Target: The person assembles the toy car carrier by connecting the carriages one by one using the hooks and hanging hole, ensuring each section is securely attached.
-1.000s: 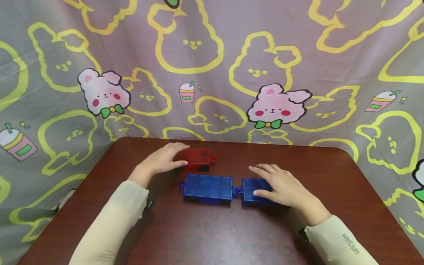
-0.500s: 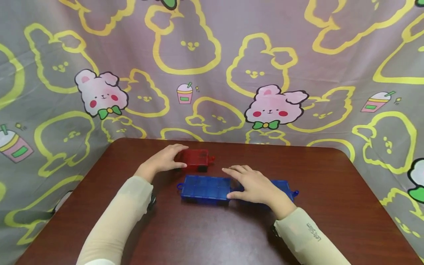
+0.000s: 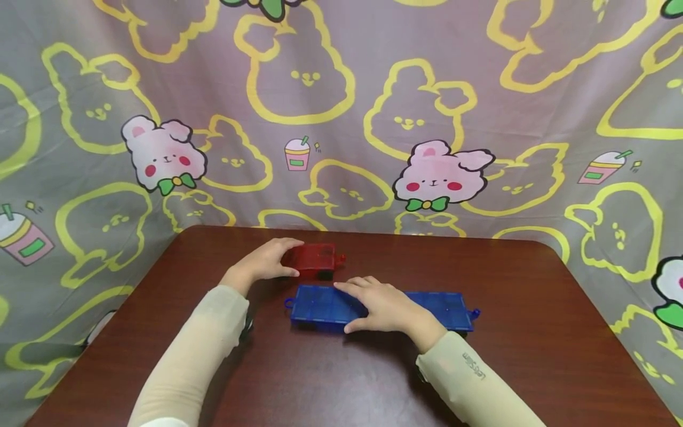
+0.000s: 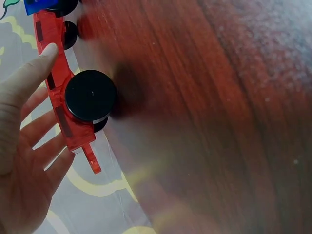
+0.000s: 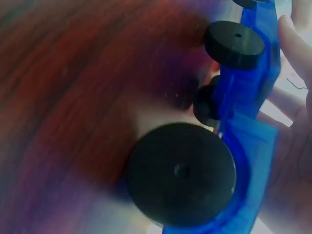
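Note:
A translucent red toy wagon (image 3: pixel 316 257) with black wheels and a hook stands near the back of the table. My left hand (image 3: pixel 261 261) holds its left end, thumb on the near side and fingers on the far side; in the left wrist view the thumb (image 4: pixel 36 68) lies along the red wagon's side. In front of it are two blue toy wagons end to end, a left one (image 3: pixel 313 303) and a right one (image 3: pixel 443 305). My right hand (image 3: pixel 386 305) straddles the left blue wagon, thumb at its near edge, fingers at its far edge, hiding the joint between the wagons.
The brown tabletop (image 3: pixel 320 379) is glossy. A grey-pink curtain (image 3: pixel 347 136) with cartoon bears and cups hangs round its back and sides. A blue ring (image 3: pixel 289 303) sticks out left of the blue wagons and a blue hook (image 3: pixel 475 312) right.
My right hand has moved left from the right blue wagon and come down across the left one. My left hand has stayed by the red wagon. The wagons have not visibly moved.

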A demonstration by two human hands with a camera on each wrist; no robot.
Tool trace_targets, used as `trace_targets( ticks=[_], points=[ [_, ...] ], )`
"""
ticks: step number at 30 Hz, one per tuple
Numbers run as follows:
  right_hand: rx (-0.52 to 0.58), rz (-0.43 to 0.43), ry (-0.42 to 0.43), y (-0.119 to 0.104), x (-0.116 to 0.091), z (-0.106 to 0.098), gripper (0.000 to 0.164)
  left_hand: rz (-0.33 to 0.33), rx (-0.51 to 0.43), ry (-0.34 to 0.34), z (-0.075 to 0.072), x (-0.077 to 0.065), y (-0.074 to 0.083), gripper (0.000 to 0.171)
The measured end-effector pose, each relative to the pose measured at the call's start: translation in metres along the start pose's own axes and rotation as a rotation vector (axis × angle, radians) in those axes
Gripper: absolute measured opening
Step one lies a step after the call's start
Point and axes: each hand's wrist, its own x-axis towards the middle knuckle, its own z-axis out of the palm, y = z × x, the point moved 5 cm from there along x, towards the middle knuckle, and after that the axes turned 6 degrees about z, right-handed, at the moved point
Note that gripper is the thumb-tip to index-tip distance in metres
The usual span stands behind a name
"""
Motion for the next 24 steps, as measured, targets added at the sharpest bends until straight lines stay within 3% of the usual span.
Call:
trace_targets(
  ticks=[7, 14, 24],
  points=[
    [0.030, 0.022, -0.066, -0.0045, 0.0043, 0.0052, 0.089, -0.007, -0.010, 0.008, -0.0012, -0.0010, 0.0005, 0.076],
    [0.028, 0.024, -0.055, -0.0006, 0.0030, 0.0052, 0.084, -0.022, 0.005, -0.009, 0.0010, -0.0007, -0.0025, 0.076],
    [0.114, -0.050, -0.013, 0.0032, 0.0003, 0.0063, 0.080, 0.009, 0.026, 0.002, -0.0038, -0.0093, -0.0038, 0.074]
  ],
)
